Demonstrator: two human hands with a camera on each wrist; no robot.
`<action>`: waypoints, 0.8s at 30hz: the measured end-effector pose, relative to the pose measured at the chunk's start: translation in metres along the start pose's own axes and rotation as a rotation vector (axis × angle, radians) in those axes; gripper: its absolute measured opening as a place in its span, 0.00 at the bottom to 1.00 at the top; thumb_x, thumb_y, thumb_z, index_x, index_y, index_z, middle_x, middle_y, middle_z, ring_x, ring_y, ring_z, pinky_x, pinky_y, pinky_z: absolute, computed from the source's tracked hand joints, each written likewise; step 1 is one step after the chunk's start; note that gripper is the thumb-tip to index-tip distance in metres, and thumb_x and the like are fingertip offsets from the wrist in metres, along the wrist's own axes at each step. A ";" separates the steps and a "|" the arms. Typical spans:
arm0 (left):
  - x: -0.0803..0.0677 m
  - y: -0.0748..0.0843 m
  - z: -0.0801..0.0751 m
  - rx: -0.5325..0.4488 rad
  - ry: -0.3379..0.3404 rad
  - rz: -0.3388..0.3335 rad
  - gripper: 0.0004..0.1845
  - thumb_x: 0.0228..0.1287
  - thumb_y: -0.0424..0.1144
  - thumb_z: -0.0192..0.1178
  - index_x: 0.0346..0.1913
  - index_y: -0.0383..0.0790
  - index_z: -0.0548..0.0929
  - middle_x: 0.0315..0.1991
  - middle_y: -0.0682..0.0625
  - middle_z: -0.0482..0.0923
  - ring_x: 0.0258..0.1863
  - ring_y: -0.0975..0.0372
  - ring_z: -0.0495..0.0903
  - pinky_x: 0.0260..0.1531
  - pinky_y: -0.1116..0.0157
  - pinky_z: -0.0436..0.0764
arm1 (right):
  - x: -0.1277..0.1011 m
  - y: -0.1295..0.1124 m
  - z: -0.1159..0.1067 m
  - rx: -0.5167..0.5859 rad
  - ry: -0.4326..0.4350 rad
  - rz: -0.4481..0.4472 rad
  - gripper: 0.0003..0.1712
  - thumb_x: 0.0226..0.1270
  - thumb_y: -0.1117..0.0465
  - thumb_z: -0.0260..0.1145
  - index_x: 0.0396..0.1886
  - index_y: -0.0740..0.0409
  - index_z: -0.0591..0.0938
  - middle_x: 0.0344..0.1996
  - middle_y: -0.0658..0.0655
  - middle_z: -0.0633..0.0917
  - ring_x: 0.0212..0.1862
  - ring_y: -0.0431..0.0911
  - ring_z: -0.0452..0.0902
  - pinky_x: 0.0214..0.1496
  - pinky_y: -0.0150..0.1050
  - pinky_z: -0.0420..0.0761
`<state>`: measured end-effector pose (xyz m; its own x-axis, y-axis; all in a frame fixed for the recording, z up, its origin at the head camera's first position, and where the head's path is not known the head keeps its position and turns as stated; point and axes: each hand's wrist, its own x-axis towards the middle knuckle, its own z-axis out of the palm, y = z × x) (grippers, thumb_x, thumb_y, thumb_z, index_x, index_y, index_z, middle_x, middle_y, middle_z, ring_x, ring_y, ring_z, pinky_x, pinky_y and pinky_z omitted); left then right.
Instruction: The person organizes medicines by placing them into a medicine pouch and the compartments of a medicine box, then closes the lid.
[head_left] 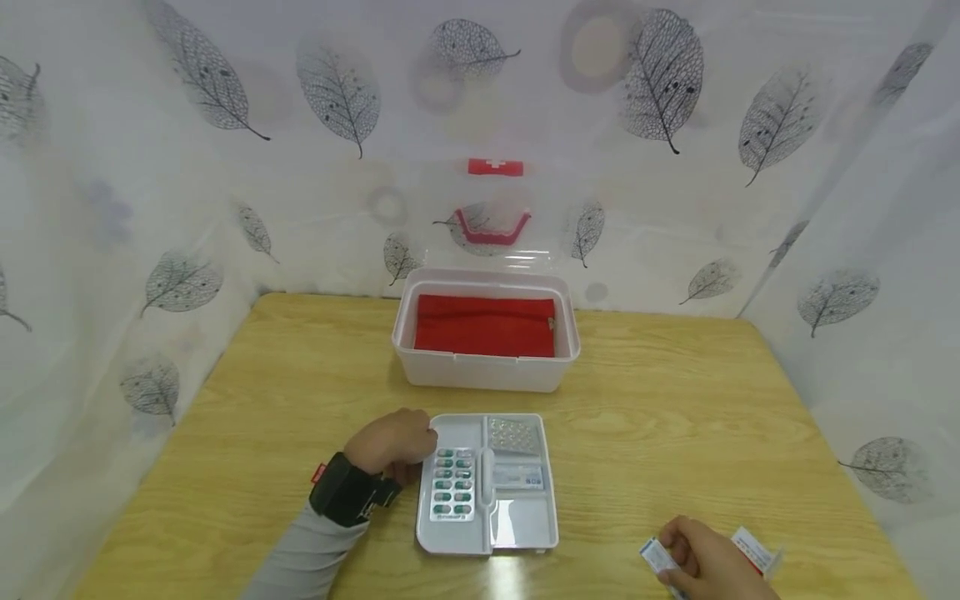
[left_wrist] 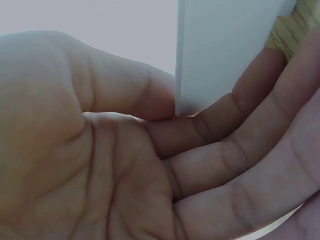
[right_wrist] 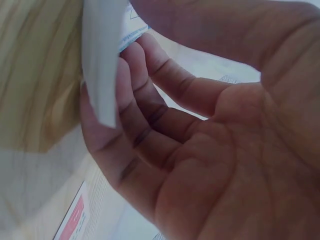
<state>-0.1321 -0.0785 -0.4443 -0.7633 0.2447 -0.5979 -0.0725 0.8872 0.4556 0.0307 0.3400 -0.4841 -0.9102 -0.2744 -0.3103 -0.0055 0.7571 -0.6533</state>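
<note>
One tray (head_left: 517,533), left hand (head_left: 392,443) gripping edge; right hand (head_left: 708,562) pinching one box (head_left: 658,556).

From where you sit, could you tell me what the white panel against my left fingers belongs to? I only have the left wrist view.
Observer: It is the left wall of a white divided tray; the left hand holds that edge.
Operator: Is anything in the tray?
Observer: A blister pack of green capsules lies in its left compartment.
Operator: And the other hand?
Observer: The right hand holds a small white box near the table's front edge.
</note>
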 end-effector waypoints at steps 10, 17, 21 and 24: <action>-0.001 -0.005 0.001 -0.006 -0.020 -0.005 0.13 0.75 0.41 0.49 0.36 0.38 0.79 0.25 0.43 0.80 0.21 0.54 0.81 0.22 0.61 0.80 | 0.008 -0.018 0.007 -0.021 0.001 -0.023 0.17 0.62 0.60 0.74 0.42 0.60 0.75 0.30 0.50 0.75 0.28 0.31 0.66 0.29 0.31 0.72; 0.004 -0.004 -0.001 -0.004 -0.034 -0.011 0.14 0.76 0.42 0.49 0.37 0.38 0.80 0.26 0.43 0.80 0.22 0.54 0.81 0.23 0.61 0.80 | 0.017 -0.032 0.006 -0.102 -0.033 -0.024 0.11 0.68 0.62 0.69 0.43 0.59 0.76 0.29 0.47 0.76 0.29 0.32 0.66 0.29 0.33 0.71; 0.006 -0.005 0.000 -0.009 -0.034 -0.007 0.13 0.76 0.42 0.49 0.38 0.38 0.80 0.26 0.43 0.80 0.21 0.54 0.81 0.22 0.62 0.79 | 0.021 -0.042 0.003 -0.194 -0.022 -0.030 0.08 0.70 0.65 0.66 0.45 0.56 0.77 0.34 0.45 0.81 0.33 0.33 0.72 0.33 0.35 0.76; 0.007 -0.005 0.001 -0.010 -0.033 -0.005 0.14 0.76 0.42 0.49 0.38 0.38 0.80 0.25 0.43 0.80 0.21 0.55 0.80 0.21 0.62 0.79 | 0.027 -0.056 0.002 -0.237 0.034 -0.063 0.08 0.68 0.63 0.68 0.45 0.51 0.79 0.31 0.41 0.81 0.31 0.32 0.72 0.31 0.35 0.76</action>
<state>-0.1365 -0.0806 -0.4516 -0.7415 0.2529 -0.6215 -0.0831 0.8845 0.4590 0.0074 0.2893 -0.4572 -0.9184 -0.3083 -0.2478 -0.1562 0.8583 -0.4888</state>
